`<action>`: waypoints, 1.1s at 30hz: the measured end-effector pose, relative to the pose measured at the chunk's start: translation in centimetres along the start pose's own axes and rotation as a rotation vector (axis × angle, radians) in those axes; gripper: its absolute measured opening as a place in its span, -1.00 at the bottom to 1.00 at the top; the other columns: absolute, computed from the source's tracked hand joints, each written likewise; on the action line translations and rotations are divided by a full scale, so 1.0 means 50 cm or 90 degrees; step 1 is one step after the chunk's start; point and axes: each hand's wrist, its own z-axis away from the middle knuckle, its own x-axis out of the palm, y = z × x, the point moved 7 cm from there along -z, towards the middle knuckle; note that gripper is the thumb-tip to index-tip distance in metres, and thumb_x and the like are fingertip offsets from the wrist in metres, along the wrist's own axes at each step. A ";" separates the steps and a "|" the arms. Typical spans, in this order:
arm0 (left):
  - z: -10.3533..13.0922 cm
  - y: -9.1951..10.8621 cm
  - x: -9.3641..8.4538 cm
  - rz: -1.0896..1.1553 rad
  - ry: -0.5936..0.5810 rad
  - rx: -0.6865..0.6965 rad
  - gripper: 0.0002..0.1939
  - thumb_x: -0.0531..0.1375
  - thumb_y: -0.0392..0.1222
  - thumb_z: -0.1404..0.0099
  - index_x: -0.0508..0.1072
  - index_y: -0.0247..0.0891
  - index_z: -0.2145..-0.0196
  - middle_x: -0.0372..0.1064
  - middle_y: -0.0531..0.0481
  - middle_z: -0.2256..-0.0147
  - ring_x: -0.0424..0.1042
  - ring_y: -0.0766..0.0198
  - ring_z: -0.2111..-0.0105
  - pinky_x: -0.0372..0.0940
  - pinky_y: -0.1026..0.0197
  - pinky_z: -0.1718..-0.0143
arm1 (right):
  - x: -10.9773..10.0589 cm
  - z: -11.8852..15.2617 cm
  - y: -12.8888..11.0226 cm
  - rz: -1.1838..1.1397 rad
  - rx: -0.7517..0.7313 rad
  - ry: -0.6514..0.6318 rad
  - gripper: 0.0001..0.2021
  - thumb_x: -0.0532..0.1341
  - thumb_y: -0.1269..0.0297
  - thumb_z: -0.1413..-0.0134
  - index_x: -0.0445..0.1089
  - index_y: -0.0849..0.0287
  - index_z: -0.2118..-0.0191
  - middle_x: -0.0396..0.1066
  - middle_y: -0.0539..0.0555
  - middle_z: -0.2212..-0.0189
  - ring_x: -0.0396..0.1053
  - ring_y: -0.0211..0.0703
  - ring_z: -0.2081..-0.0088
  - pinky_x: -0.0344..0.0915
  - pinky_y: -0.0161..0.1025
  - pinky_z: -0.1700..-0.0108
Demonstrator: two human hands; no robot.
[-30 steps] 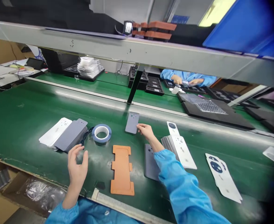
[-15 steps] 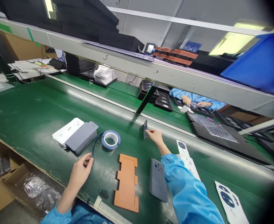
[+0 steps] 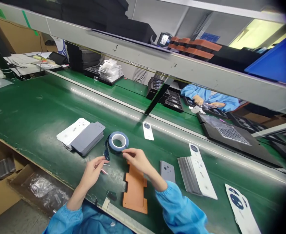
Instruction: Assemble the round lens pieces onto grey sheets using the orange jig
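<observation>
My left hand [image 3: 93,171] pinches the end of a dark strip [image 3: 107,150] beside the blue tape roll [image 3: 118,141]. Below its fingertips is a thin red and white stick [image 3: 105,171]. Over the top of the orange plate [image 3: 135,193] is my right hand [image 3: 138,160], thumb and fingers close together near the roll's lower edge; whatever they hold, if anything, is too small to tell. Grey and white phone-shaped cards [image 3: 87,138] are stacked left of the roll. A white card with a dark circle [image 3: 148,131] lies flat behind the roll.
A grey phone-shaped piece [image 3: 167,171], a fanned stack of cards [image 3: 188,175] and white cards [image 3: 241,208] lie to the right. A metal strip and upright post [image 3: 157,97] run behind. Across the bench, a person's hands work near black trays [image 3: 174,100].
My right hand has left the card at the back, now lying flat, and come toward the tape roll. My left hand has moved slightly right. The camera view has shifted, showing the fanned stack.
</observation>
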 end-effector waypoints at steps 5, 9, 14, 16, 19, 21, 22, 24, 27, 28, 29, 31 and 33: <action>0.006 0.008 -0.004 0.011 -0.025 0.020 -0.53 0.29 0.11 -0.26 0.51 -0.32 0.05 0.63 -0.21 0.24 0.50 0.22 0.52 0.23 0.25 0.52 | 0.143 -0.005 -0.062 0.041 -0.101 -0.081 -0.59 0.22 0.20 -0.28 0.49 0.22 -0.17 0.60 0.10 0.35 0.48 -0.13 0.38 0.38 -0.22 0.25; 0.009 -0.003 -0.020 0.028 -0.008 0.015 -0.51 0.31 0.10 -0.24 0.50 -0.33 0.03 0.61 -0.18 0.28 0.48 0.25 0.52 0.19 0.28 0.52 | 0.176 -0.023 -0.057 0.004 -0.073 -0.107 -0.63 0.22 0.25 -0.27 0.53 0.29 -0.11 0.56 0.06 0.43 0.45 -0.17 0.41 0.34 -0.26 0.26; 0.004 -0.023 -0.027 0.041 -0.001 0.005 -0.49 0.35 0.06 -0.18 0.50 -0.33 0.02 0.58 -0.10 0.34 0.47 0.25 0.54 0.19 0.28 0.52 | 0.187 -0.031 -0.034 -0.082 -0.049 -0.120 -0.47 0.31 0.21 -0.19 0.41 0.31 -0.24 0.47 -0.06 0.53 0.38 -0.24 0.46 0.28 -0.33 0.33; 0.001 -0.027 -0.026 0.037 -0.001 0.002 -0.48 0.35 0.06 -0.18 0.50 -0.33 0.00 0.58 -0.10 0.34 0.47 0.26 0.54 0.18 0.28 0.52 | 0.183 -0.029 -0.028 -0.097 -0.048 -0.101 -0.56 0.32 0.21 -0.17 0.50 0.29 -0.12 0.46 -0.07 0.55 0.35 -0.26 0.49 0.25 -0.34 0.36; -0.003 -0.030 -0.024 0.026 -0.004 0.000 -0.47 0.34 0.05 -0.20 0.48 -0.33 -0.03 0.59 -0.12 0.32 0.46 0.27 0.54 0.17 0.28 0.53 | 0.169 -0.022 -0.022 -0.120 -0.047 -0.058 -0.80 0.32 0.23 -0.14 0.60 0.25 0.21 0.48 -0.03 0.53 0.34 -0.28 0.50 0.23 -0.35 0.40; -0.005 -0.030 -0.022 0.020 -0.006 -0.001 -0.47 0.34 0.04 -0.21 0.48 -0.34 -0.03 0.59 -0.12 0.32 0.46 0.27 0.54 0.17 0.29 0.53 | 0.161 -0.015 -0.019 -0.143 -0.042 -0.041 -0.80 0.32 0.21 -0.14 0.59 0.24 0.24 0.48 -0.02 0.54 0.35 -0.28 0.51 0.24 -0.35 0.41; -0.005 -0.029 -0.019 0.015 -0.010 -0.001 -0.48 0.33 0.03 -0.21 0.48 -0.34 -0.03 0.59 -0.12 0.31 0.47 0.27 0.54 0.17 0.29 0.52 | 0.159 -0.013 -0.018 -0.155 -0.039 -0.038 -0.77 0.33 0.19 -0.14 0.58 0.24 0.18 0.48 -0.03 0.55 0.36 -0.28 0.51 0.26 -0.35 0.41; -0.005 -0.026 -0.013 0.001 -0.020 0.000 -0.52 0.32 0.01 -0.24 0.50 -0.33 -0.02 0.59 -0.11 0.30 0.47 0.28 0.52 0.18 0.29 0.51 | 0.159 -0.010 -0.016 -0.176 -0.022 -0.042 -0.66 0.34 0.14 -0.15 0.56 0.23 0.03 0.49 -0.04 0.56 0.38 -0.28 0.54 0.29 -0.35 0.41; -0.007 -0.021 -0.005 -0.029 -0.032 0.002 -0.56 0.30 -0.02 -0.26 0.51 -0.31 -0.02 0.59 -0.10 0.29 0.48 0.28 0.51 0.20 0.28 0.49 | 0.163 -0.013 -0.013 -0.201 0.018 -0.047 -0.63 0.30 0.06 -0.21 0.55 0.20 -0.01 0.54 0.00 0.52 0.39 -0.29 0.60 0.30 -0.35 0.47; -0.008 -0.019 -0.005 -0.038 -0.032 0.003 -0.56 0.31 -0.02 -0.26 0.51 -0.31 -0.01 0.59 -0.10 0.29 0.48 0.28 0.51 0.21 0.28 0.49 | 0.162 -0.015 -0.015 -0.201 0.027 -0.042 -0.65 0.28 0.05 -0.23 0.57 0.19 0.03 0.55 0.01 0.52 0.38 -0.29 0.62 0.29 -0.36 0.49; -0.009 -0.018 -0.006 -0.047 -0.030 0.003 -0.56 0.31 -0.01 -0.25 0.51 -0.31 -0.01 0.59 -0.10 0.29 0.48 0.28 0.51 0.21 0.28 0.49 | 0.160 -0.018 -0.019 -0.193 0.030 -0.034 -0.66 0.29 0.04 -0.22 0.58 0.19 0.08 0.55 0.01 0.53 0.38 -0.29 0.63 0.29 -0.35 0.50; -0.010 -0.014 -0.009 -0.068 -0.033 0.005 -0.54 0.31 0.00 -0.25 0.51 -0.32 -0.02 0.59 -0.12 0.28 0.47 0.28 0.50 0.22 0.28 0.49 | 0.152 -0.023 -0.030 -0.148 0.024 -0.021 -0.72 0.32 0.08 -0.17 0.61 0.18 0.17 0.51 -0.01 0.61 0.41 -0.25 0.62 0.32 -0.34 0.46; -0.012 -0.008 -0.011 -0.095 -0.044 0.011 -0.53 0.30 0.02 -0.26 0.52 -0.32 -0.03 0.59 -0.13 0.28 0.47 0.27 0.49 0.23 0.28 0.48 | 0.144 -0.025 -0.040 -0.105 0.023 -0.013 -0.80 0.32 0.22 -0.12 0.62 0.19 0.20 0.47 -0.04 0.67 0.46 -0.20 0.58 0.34 -0.33 0.40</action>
